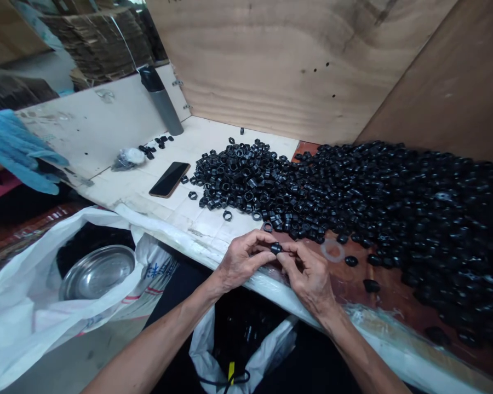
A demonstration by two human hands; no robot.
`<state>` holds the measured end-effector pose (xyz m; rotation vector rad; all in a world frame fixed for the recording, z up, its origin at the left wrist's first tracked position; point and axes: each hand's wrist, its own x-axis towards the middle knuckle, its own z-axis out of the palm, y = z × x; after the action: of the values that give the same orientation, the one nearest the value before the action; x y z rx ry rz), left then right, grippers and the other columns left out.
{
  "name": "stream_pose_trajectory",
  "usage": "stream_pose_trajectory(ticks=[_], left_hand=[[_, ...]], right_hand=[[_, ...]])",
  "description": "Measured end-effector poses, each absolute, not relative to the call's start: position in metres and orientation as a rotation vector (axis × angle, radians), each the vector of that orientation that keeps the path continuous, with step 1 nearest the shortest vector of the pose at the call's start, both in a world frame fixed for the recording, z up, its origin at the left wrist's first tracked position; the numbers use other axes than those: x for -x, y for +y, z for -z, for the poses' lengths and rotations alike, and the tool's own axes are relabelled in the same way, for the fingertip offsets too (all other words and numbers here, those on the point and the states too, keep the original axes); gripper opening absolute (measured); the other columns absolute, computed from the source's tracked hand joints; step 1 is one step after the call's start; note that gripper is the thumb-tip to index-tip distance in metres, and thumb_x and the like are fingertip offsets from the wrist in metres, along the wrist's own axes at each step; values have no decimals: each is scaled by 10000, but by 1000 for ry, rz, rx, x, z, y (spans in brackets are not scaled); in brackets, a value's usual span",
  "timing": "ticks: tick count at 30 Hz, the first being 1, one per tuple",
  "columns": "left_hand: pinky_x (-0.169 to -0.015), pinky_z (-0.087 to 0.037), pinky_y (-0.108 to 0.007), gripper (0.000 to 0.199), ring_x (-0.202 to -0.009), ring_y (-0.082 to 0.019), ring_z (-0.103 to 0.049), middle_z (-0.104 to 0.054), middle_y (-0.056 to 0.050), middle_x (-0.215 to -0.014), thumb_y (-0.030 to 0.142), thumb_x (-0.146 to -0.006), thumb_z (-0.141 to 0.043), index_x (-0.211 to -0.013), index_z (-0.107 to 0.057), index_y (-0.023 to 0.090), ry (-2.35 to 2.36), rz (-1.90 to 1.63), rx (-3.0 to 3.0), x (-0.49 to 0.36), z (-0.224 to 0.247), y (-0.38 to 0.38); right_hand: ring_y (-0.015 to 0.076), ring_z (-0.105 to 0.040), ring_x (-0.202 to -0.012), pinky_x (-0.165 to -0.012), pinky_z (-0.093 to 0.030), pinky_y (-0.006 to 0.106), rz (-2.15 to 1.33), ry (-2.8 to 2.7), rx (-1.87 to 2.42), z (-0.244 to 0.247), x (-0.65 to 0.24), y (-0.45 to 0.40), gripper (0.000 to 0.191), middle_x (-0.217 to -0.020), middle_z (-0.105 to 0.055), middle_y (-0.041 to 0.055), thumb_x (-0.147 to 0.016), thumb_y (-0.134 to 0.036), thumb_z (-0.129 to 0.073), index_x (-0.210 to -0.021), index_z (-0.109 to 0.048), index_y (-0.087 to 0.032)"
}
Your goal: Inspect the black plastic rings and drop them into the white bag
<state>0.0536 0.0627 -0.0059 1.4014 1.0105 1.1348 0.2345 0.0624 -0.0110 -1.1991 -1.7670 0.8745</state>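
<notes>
A small black plastic fitting [276, 248] is pinched between both hands just above the table's front edge. My left hand [246, 254] grips it from the left with thumb and forefinger. From the right, the fingertips of my right hand [308, 273] close on the same piece. Behind them lies a heap of black hexagonal rings [246, 175], open in the middle. To the right this heap runs into a larger pile of black plastic parts [394, 202]. A translucent ring [332, 250] lies flat beside my right hand.
A phone [170, 179], a grey bottle [164, 104] and a small plastic bag [128, 158] are on the table's left. A white sack [33, 306] holding a metal bowl [101, 271] stands below left. Another open bag [267, 355] sits beneath my hands. Wooden boards [296, 65] wall the back. A blue-gloved hand [20, 148] shows at left.
</notes>
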Motion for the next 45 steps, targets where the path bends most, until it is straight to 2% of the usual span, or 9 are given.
stream_pose_trajectory(ticks=[7, 12, 17, 20, 23, 31, 34, 39, 45], left_hand=[[-913, -519, -326, 138, -1023, -183, -644, -676, -97, -1054, 139, -891, -601, -1016, -652, 162, 1037, -1229, -1923, -49, 4, 54], [-741, -512, -258, 71, -806, -149, -638, -674, -42, -883, 205, -851, -648, -901, -662, 157, 994, -694, -1927, -26, -25, 43], [-749, -495, -282, 102, -775, -159, -597, -613, -12, -819, 276, -865, -629, -862, -647, 176, 1558, -922, -1947, -35, -13, 68], [-846, -503, -310, 258, -923, -194, -609, -601, -49, -1021, 229, -829, -662, -1084, -637, 203, 1639, -906, -2108, -52, 6, 89], [-790, -504, -316, 151, -848, -196, -609, -591, -56, -998, 204, -864, -609, -1012, -639, 199, 1699, -821, -2190, -59, 18, 99], [-834, -475, -321, 74, -877, -203, -594, -606, -48, -880, 157, -864, -589, -799, -601, 191, 1537, -932, -2227, -54, 22, 88], [-811, -480, -315, 27, -824, -185, -602, -639, -27, -860, 192, -857, -615, -883, -608, 192, 1515, -988, -2090, -54, 17, 81], [-677, -500, -252, 209, -688, -125, -607, -646, 17, -804, 250, -855, -618, -1054, -605, 188, 1443, -1111, -1590, -49, 9, 76], [-884, -527, -298, 327, -928, -157, -677, -705, -72, -1010, 227, -801, -693, -1102, -606, 135, 1080, -1223, -1188, -43, 12, 81]], right_hand=[[110, -552, -539, -507, -416, 208, -1009, -1792, 1154, 10, -236, 59, 149, -673, -605, -19, -934, -302, -555, -874, -621, -182], [118, -475, -521, -547, -373, 250, -576, -1795, 1276, 10, -242, 59, 313, -566, -490, -31, -907, -333, -582, -630, -544, -193], [196, -579, -759, -683, -471, 307, -329, -1750, 1417, 20, -242, 69, 151, -883, -601, 58, -835, -312, -634, -909, -613, -182], [210, -587, -804, -746, -491, 335, -321, -1854, 1330, 23, -240, 73, 102, -872, -596, 66, -879, -229, -526, -859, -617, -187], [205, -578, -795, -711, -498, 321, -324, -1846, 1333, 24, -239, 73, 87, -894, -574, 74, -882, -214, -525, -831, -591, -188], [201, -571, -755, -714, -447, 308, -243, -2028, 1380, 27, -236, 73, 120, -801, -590, 52, -879, -132, -480, -817, -562, -193], [202, -588, -764, -707, -453, 299, -350, -2012, 1363, 26, -238, 73, 162, -814, -606, 51, -859, -101, -468, -948, -586, -168], [203, -612, -799, -713, -479, 298, -395, -2092, 1320, 16, -230, 78, 274, -972, -625, 85, -884, -165, -525, -1152, -580, -157], [190, -591, -682, -545, -377, 281, -166, -2269, 1468, 15, -213, 93, 112, -923, -608, 70, -932, -226, -525, -992, -614, -193]])
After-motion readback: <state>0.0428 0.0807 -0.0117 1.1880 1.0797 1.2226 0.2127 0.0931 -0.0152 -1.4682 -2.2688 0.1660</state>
